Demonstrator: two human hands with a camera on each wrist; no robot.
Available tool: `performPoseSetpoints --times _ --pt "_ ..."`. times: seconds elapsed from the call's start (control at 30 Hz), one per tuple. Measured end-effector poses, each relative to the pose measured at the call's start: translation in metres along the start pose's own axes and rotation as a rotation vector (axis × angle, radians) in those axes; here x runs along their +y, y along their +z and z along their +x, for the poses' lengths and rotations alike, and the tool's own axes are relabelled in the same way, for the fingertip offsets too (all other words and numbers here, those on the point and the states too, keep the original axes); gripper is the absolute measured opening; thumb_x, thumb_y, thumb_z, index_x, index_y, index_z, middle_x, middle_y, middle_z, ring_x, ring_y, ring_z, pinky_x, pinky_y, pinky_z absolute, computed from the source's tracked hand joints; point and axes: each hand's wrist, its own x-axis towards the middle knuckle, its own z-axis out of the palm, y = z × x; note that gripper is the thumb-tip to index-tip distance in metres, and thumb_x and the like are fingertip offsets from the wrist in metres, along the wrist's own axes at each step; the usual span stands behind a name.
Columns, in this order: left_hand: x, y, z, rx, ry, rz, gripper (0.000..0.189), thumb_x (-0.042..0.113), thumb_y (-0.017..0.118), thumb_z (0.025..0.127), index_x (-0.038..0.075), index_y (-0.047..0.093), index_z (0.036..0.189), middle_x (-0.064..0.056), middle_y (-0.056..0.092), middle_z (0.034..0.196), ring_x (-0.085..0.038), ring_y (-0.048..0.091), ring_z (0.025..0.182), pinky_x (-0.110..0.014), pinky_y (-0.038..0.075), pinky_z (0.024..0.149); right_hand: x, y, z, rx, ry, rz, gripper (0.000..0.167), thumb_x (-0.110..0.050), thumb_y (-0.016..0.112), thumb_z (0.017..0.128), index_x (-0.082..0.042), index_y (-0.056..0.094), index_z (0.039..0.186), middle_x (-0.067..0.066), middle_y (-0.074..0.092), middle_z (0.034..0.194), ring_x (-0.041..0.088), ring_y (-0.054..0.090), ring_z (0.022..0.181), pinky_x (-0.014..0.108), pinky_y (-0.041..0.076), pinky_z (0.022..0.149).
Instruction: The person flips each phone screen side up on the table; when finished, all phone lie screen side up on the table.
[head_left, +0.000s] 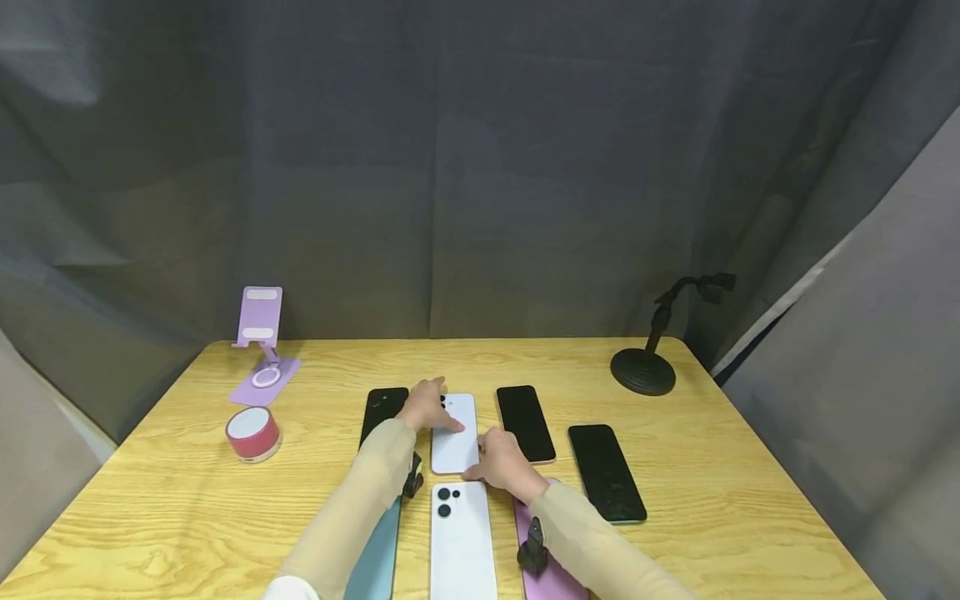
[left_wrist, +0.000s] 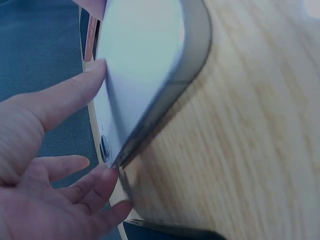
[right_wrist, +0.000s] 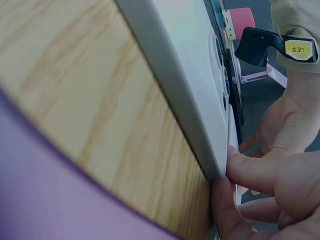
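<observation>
A white smartphone (head_left: pixel 452 458) lies face down in the middle of the wooden table, its camera at the far left corner. My left hand (head_left: pixel 427 407) reaches over its far left corner; the thumb touches the back, and in the left wrist view the other fingers (left_wrist: pixel 102 182) spread loosely by the corner. At its near right corner, my right hand (head_left: pixel 504 460) curls its thumb and fingers round the edge. Just nearer lies a second white smartphone (head_left: pixel 465 550), large in the right wrist view, with the right thumb (right_wrist: pixel 250 170) close by its corner.
Left of them lie a black phone (head_left: pixel 384 403) and a teal phone (head_left: pixel 377 554). To the right are two black-screened phones, one farther back (head_left: pixel 525 423), one nearer (head_left: pixel 607 473), and a purple phone (head_left: pixel 558 575). A purple stand (head_left: pixel 260 321), pink speaker (head_left: pixel 258 437) and black stand (head_left: pixel 643 372) stand farther out.
</observation>
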Motion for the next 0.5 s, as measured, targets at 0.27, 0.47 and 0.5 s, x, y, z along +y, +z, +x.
performPoseSetpoints --times 0.27,0.47,0.5 --pt "0.0061 -0.0005 -0.0014 0.043 0.018 -0.034 0.096 0.021 0.089 0.066 -0.003 0.038 0.143 -0.028 0.046 0.131 -0.035 0.051 0.111 -0.047 0.046 0.101 0.001 -0.0018 0.0002 -0.005 -0.004 0.004 0.035 -0.013 0.084 0.073 0.009 0.068 0.094 -0.003 0.029 0.058 0.013 0.035 0.054 0.02 0.029 0.046" --pt "0.0019 0.0043 -0.0004 0.05 -0.024 -0.105 0.102 0.019 0.088 0.068 -0.006 0.028 0.146 -0.033 0.038 0.138 -0.04 0.048 0.121 -0.049 0.042 0.105 0.0039 -0.0008 0.0014 -0.021 -0.007 0.032 0.044 -0.013 0.083 0.074 0.012 0.066 0.106 -0.004 0.029 0.054 0.011 0.032 0.048 0.019 0.029 0.043" --pt "0.0013 0.005 -0.0006 0.052 -0.032 -0.11 0.103 0.019 0.088 0.068 -0.007 0.026 0.147 -0.033 0.038 0.14 -0.041 0.046 0.124 -0.05 0.04 0.106 0.0046 -0.0009 0.0017 -0.021 -0.006 0.044 0.049 -0.013 0.083 0.074 0.013 0.065 0.111 -0.004 0.029 0.053 0.01 0.032 0.047 0.018 0.029 0.043"
